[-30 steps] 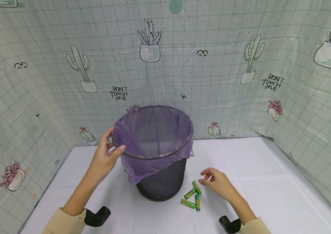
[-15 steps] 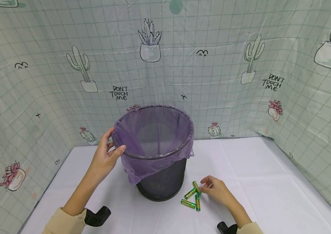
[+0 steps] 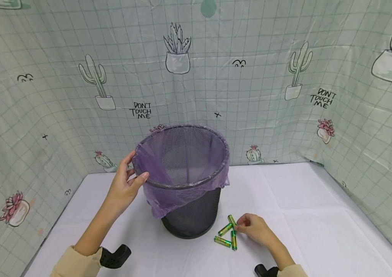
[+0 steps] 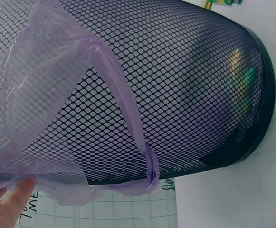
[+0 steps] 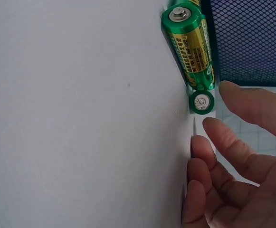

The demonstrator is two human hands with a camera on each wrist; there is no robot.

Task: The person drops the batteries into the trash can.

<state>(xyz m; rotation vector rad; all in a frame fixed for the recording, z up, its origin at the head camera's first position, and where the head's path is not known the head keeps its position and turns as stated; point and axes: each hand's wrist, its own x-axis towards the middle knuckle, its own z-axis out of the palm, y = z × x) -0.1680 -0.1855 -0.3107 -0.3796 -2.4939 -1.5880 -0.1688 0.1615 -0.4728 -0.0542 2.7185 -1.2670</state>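
Observation:
A black mesh wastebasket (image 3: 196,215) stands upright on the white table, lined with a purple bag (image 3: 171,198) folded over its rim. My left hand (image 3: 126,184) grips the rim at the left, thumb on the near side and fingers behind. Several green and gold batteries (image 3: 234,240) lie to the right of the base. At the topmost battery (image 3: 231,219) is my right hand (image 3: 255,229). In the right wrist view, the thumb (image 5: 252,102) and index finger are parted beside a battery end (image 5: 202,102); contact is unclear.
A cloth backdrop (image 3: 196,96) printed with cacti rises behind and at both sides of the table (image 3: 286,192). Blurred green and yellow shapes (image 4: 242,88) show through the basket mesh; whether they lie inside or beyond, I cannot tell.
My right hand has come down and slightly left, so its fingertips are now at the topmost battery. The left hand and wastebasket have stayed still.

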